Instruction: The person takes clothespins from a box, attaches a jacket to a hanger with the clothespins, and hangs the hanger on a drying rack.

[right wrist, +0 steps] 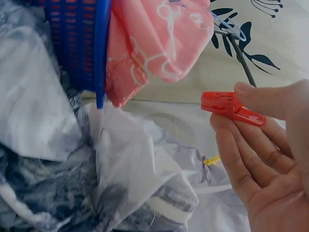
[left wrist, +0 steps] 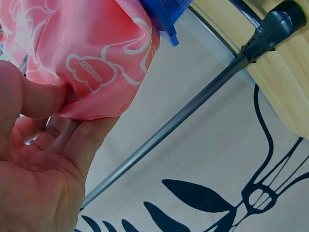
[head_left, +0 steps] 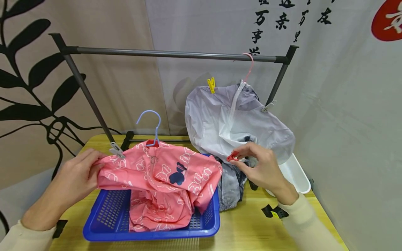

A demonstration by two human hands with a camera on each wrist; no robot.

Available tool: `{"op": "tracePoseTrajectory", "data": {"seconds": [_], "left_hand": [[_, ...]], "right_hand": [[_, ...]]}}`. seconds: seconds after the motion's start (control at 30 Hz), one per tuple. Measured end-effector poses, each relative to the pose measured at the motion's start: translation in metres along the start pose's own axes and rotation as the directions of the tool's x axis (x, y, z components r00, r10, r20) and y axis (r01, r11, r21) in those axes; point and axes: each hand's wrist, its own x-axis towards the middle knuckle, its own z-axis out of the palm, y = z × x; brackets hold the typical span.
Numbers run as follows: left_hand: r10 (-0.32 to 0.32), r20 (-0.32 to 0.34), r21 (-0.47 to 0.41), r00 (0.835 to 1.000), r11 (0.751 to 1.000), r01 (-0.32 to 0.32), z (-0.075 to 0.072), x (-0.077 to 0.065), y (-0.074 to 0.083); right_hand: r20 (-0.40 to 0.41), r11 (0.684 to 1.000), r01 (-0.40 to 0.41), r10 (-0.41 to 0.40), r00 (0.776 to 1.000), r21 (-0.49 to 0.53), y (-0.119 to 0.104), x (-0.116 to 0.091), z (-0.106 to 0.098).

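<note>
A pink jacket (head_left: pixel 176 174) with white bear outlines lies over the blue basket (head_left: pixel 150 236), a light-blue hanger (head_left: pixel 156 130) poking out of its collar. My left hand (head_left: pixel 75 177) pinches the jacket's edge at the left, as the left wrist view shows with the thumb over the cloth. A grey clothespin (head_left: pixel 117 150) is clipped near that shoulder. Between the thumb and fingers of my right hand (head_left: pixel 267 170) is a red clothespin (right wrist: pixel 224 104), held to the right of the jacket and in front of the white-grey jacket.
A dark metal rack (head_left: pixel 169 53) spans the table (head_left: pixel 245 230). From its bar hangs a white-grey jacket (head_left: pixel 213 118) on a pink hanger (head_left: pixel 250 66), with a yellow clothespin (head_left: pixel 211 85) and a pale clothespin (head_left: pixel 269 105). Behind it stands a white tray (head_left: pixel 296 174).
</note>
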Motion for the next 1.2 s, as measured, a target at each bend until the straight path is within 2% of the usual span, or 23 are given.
{"op": "tracePoseTrajectory", "data": {"seconds": [0.23, 0.57, 0.87, 1.2], "left_hand": [[-0.002, 0.001, 0.000, 1.000, 1.000, 0.002, 0.000, -0.001, -0.001], [-0.001, -0.001, -0.004, 1.000, 1.000, 0.001, 0.001, -0.001, -0.003], [0.011, -0.016, 0.002, 1.000, 1.000, -0.011, 0.001, 0.000, -0.004], [0.030, -0.030, 0.001, 0.999, 1.000, -0.030, 0.001, 0.003, -0.004]], "right_hand": [[-0.050, 0.998, -0.033, 0.036, 0.998, 0.060, -0.007, 0.006, 0.010], [-0.073, 0.986, -0.092, 0.103, 0.992, 0.142, -0.016, 0.013, 0.025], [-0.080, 0.950, -0.127, 0.155, 0.985, 0.285, -0.022, 0.022, 0.040], [-0.094, 0.929, -0.153, 0.195, 0.976, 0.336, -0.024, 0.029, 0.050]]}}
